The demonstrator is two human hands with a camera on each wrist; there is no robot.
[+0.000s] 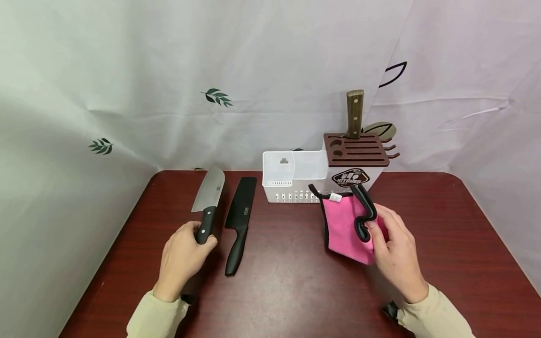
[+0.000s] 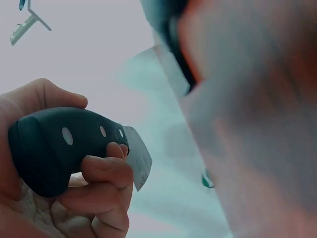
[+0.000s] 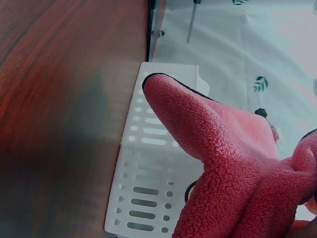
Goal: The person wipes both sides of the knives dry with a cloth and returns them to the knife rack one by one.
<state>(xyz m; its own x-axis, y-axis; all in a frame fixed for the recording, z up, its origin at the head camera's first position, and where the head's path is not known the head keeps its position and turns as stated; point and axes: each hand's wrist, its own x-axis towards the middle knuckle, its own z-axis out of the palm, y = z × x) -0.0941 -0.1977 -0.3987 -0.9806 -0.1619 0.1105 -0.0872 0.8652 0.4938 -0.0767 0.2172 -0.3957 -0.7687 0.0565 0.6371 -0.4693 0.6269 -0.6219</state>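
My left hand (image 1: pixel 184 253) grips the black riveted handle of a cleaver (image 1: pixel 209 199), whose broad silver blade points toward the back wall. In the left wrist view the fingers curl round that handle (image 2: pixel 54 144). Just right of it a black kitchen knife (image 1: pixel 242 211) lies on the table, handle toward me. My right hand (image 1: pixel 397 249) pinches a pink cloth (image 1: pixel 344 230) with black edging and a small white tag. The cloth hangs folded in front of the knife holder; its fuzzy surface (image 3: pixel 223 168) fills much of the right wrist view.
A white knife holder (image 1: pixel 276 191) with a slotted brown top (image 1: pixel 359 152) stands at the table's back. One wooden-handled knife (image 1: pixel 355 112) is upright in it. Side hooks (image 1: pixel 393 151) stick out to the right. A patterned white curtain (image 1: pixel 253 70) hangs behind the dark red table (image 1: pixel 287 291).
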